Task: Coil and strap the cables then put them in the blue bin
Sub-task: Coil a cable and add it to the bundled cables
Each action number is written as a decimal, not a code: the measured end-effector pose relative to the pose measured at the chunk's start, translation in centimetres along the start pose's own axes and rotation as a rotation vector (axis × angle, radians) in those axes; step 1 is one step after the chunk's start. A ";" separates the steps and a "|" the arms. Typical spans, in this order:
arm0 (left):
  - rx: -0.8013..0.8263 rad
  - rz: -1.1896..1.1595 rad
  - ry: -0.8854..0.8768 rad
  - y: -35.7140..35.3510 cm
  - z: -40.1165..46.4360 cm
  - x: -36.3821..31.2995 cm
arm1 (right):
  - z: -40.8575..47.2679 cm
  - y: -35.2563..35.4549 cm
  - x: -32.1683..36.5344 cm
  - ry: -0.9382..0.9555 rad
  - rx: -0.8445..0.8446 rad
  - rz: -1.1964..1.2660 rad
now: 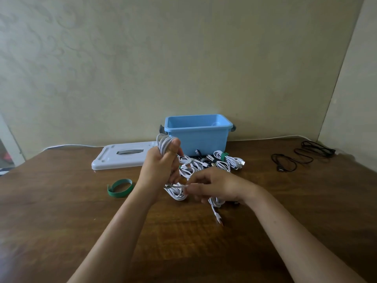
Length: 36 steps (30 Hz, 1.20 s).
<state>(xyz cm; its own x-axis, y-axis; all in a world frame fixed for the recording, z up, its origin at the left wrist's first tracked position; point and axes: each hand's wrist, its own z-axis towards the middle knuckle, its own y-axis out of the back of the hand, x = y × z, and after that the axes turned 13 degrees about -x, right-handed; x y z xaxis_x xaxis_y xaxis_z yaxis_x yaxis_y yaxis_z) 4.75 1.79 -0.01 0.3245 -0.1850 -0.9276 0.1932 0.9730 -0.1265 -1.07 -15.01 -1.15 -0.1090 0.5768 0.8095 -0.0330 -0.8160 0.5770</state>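
Observation:
My left hand (161, 166) grips a coiled white cable (164, 145) upright above the wooden table (61, 201), thumb pressed on the loops near the top. The coil's lower loops hang below my palm. My right hand (214, 185) pinches the cable's free end close to those lower loops. Behind my hands lies a pile of white coiled cables (212, 163), one wrapped in a green strap (224, 156). The blue bin (197, 133) stands open at the back of the table by the wall. A roll of green strap (120, 188) lies to the left of my left forearm.
The bin's white lid (122, 157) lies flat to the left of the bin. Loose black cables (302, 158) are spread at the table's far right. Another white cable with a plug end (217, 213) lies under my right wrist.

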 end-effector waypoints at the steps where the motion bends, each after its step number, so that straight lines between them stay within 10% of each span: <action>1: -0.004 0.010 -0.013 0.1 0.0 0.0 | -0.1 0.3 0.0 -0.017 0.001 0.094; 8: 0.105 0.110 -0.052 -0.4 -0.3 0.3 | 0.4 0.3 -0.6 -0.022 -0.232 0.426; 19: -0.051 0.084 -0.076 0.3 -0.1 -0.3 | 0.2 -0.3 0.3 0.013 -0.183 0.137; 26: 0.019 0.585 -0.126 -0.8 -0.2 0.1 | 0.0 -0.9 1.3 0.188 -0.420 0.224; 36: 0.323 0.941 -0.304 -1.7 -0.5 1.6 | 0.3 -1.9 -0.1 0.337 -0.681 -0.304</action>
<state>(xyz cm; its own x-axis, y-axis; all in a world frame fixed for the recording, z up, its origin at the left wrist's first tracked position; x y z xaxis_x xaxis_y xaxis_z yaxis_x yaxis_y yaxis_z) 4.49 -0.08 -1.42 0.6833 0.5592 -0.4695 -0.0346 0.6671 0.7442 -0.70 -13.53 -2.24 -0.2877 0.8231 0.4896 -0.6939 -0.5315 0.4858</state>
